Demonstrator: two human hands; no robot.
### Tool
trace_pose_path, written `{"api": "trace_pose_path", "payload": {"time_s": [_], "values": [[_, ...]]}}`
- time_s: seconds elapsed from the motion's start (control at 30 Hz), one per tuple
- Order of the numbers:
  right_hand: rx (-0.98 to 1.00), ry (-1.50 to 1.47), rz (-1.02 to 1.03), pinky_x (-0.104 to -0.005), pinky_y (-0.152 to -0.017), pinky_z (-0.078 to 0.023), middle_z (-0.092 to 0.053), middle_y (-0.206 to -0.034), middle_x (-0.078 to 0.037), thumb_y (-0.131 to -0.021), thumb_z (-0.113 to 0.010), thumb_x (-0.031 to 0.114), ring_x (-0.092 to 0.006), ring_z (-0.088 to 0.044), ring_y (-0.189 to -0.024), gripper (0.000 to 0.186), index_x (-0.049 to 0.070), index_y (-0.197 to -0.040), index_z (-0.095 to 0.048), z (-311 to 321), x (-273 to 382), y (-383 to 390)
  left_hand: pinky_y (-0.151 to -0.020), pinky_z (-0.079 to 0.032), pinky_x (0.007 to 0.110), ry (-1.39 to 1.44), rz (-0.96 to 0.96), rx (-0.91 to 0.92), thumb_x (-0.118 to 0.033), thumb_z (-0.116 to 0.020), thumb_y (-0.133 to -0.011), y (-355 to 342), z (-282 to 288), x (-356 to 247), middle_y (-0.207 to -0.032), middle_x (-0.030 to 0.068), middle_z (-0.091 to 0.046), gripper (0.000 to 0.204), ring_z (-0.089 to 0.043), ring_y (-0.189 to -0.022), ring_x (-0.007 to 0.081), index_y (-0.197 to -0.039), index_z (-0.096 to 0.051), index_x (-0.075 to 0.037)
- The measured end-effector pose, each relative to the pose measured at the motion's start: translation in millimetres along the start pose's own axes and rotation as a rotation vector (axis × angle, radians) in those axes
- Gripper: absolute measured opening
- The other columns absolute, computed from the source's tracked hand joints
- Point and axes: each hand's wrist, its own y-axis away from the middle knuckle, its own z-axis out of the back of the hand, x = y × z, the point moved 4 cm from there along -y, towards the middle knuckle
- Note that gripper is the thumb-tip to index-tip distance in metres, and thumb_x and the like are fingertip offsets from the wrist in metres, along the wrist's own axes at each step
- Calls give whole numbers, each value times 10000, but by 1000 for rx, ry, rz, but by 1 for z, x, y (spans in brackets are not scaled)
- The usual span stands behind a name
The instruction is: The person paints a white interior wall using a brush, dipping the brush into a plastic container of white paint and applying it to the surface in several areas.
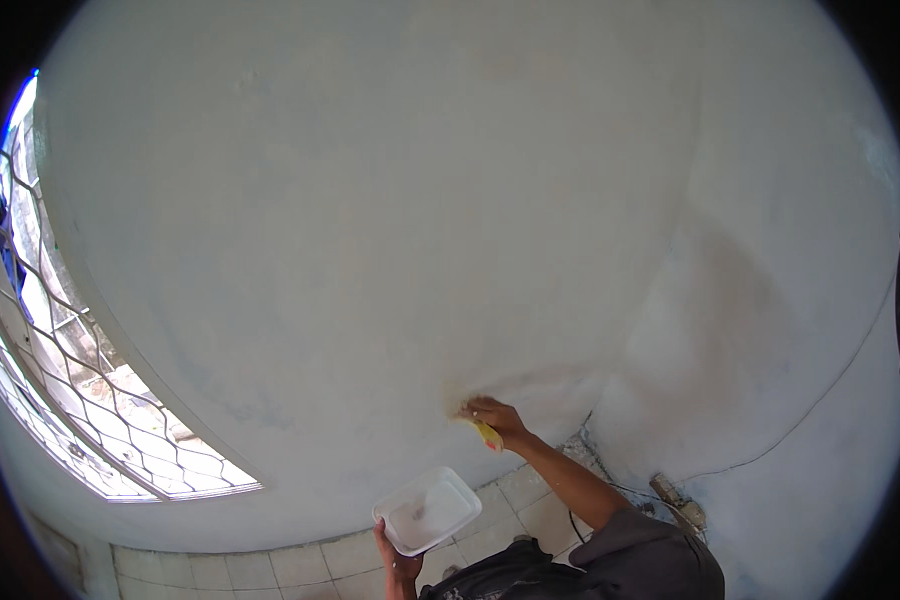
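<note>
My right hand (498,416) is closed around a paintbrush (488,433) with a yellow handle and a reddish patch near its end. The brush's working end is up at the pale wall (370,250), blurred and partly covered by my fingers. Lower and to the left, my left hand (401,555) grips a white rectangular plastic tub (458,502) by its near left side. The tub is open at the top, and a little greyish matter marks its bottom.
At the left is a window with a wavy metal grille (95,385). Another wall (790,330) meets this one at right, with a thin cable (790,435) along it. A brownish object (678,498) and wires lie in the lower corner, above the tiled floor (250,572).
</note>
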Motion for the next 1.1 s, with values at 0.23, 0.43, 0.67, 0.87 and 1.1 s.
{"api": "trace_pose_path", "payload": {"time_s": [0.23, 0.43, 0.67, 0.87, 1.1], "values": [[-572, 161, 105, -339, -865, -503, -639, -1055, -87, -667, -465, -95, -284, -606, -1009, 454, 81, -1054, -623, 182, -13, -85, -863, -427, 576, -35, 19, -52, -614, -394, -806, 13, 5, -2, -1285, 126, -477, 722, -468, -1162, 337, -1339, -385, -128], [-967, 384, 1, -329, -843, -507, -624, -1083, -126, -776, -534, 1, -276, -606, -1005, 335, 39, -1100, -608, 219, -25, -86, -835, -463, 548, -1, 7, -23, -605, -378, -820, 11, 7, 4, -1255, 126, -504, 707, -500, -1130, 336, -1333, -390, -118], [-170, -53, -139, -332, -957, -452, -613, -1151, -59, -782, -559, 9, -235, -570, -1096, 433, 228, -1150, -617, 29, -48, 22, -698, -541, 476, 44, 9, -78, -619, -345, -825, 0, -31, 10, -1234, 143, -512, 717, -548, -1056, 335, -1330, -387, -112], [-497, -84, -115, -301, -862, -499, -645, -1060, -98, -646, -470, -154, -227, -628, -987, 536, 93, -1094, -628, 193, -78, -43, -733, -524, 506, 77, 10, -35, -594, -370, -832, -8, -48, 41, -1244, 148, -505, 702, -525, -1088, 334, -1332, -380, -101], [-1022, 218, -45, -341, -905, -478, -632, -1073, -155, -741, -467, -117, -293, -614, -1007, 420, 23, -1111, -606, 288, -124, -51, -746, -531, 472, -83, -73, -71, -571, -347, -854, -11, -104, 72, -1236, 151, -503, 669, -517, -1096, 321, -1321, -382, -93]]}}
